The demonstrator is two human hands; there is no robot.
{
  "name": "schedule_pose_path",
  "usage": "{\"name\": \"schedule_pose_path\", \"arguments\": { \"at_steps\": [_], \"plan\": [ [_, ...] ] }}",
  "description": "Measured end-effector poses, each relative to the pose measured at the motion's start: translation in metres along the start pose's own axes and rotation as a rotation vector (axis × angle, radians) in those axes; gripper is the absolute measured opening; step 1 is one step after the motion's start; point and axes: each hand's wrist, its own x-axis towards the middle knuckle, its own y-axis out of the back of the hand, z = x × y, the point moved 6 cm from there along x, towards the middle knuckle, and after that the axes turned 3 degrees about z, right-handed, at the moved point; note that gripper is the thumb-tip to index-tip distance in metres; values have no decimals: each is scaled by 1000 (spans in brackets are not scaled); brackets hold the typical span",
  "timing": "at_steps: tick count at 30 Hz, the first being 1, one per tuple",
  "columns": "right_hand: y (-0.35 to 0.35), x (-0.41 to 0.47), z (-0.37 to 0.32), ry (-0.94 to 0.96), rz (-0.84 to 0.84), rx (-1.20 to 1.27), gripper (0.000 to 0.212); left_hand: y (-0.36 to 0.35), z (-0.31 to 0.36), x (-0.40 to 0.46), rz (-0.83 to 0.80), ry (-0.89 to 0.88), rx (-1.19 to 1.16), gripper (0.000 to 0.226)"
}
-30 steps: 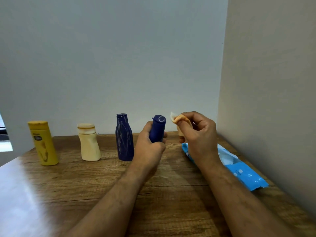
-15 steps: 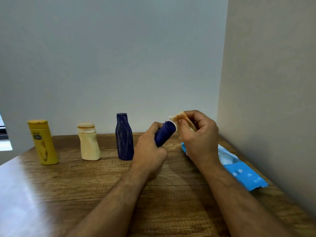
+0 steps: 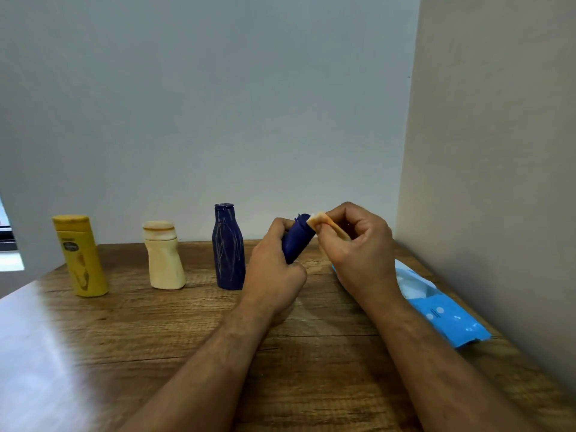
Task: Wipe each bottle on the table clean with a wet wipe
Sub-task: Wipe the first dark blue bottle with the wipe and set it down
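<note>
My left hand (image 3: 274, 269) grips a small dark blue bottle (image 3: 296, 241), tilted with its cap toward the right. My right hand (image 3: 361, 244) pinches a folded, stained wet wipe (image 3: 321, 220) against the bottle's cap end. Three bottles stand in a row on the wooden table (image 3: 156, 338): a yellow bottle (image 3: 81, 257) at the left, a cream bottle (image 3: 163, 257) beside it, and a taller dark blue bottle (image 3: 228, 247) just left of my left hand.
A blue wet wipe pack (image 3: 436, 307) lies open on the table's right side, close to the beige side wall (image 3: 498, 182). A grey wall (image 3: 218, 104) runs behind the bottles.
My left hand tilted the small blue bottle from upright toward the right. The wipe in my right hand came against its cap end.
</note>
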Motion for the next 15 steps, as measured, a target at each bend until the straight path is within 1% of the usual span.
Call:
{"name": "schedule_pose_path", "arguments": {
  "at_steps": [3,5,7,12,15],
  "plan": [
    [3,3,8,-71,54,-36,9,-1,-1,0,-34,-12,3,53],
    [5,3,7,-48,53,-18,7,-2,0,0,-21,1,-21,54],
    [3,2,4,-20,19,28,6,-4,0,0,-16,3,-13,56],
    [-4,-1,0,-30,-105,17,12,0,-9,1,-3,38,65,57],
    [-3,0,1,-28,-92,-18,8,0,-9,1,6,65,69,66]
  ]
}}
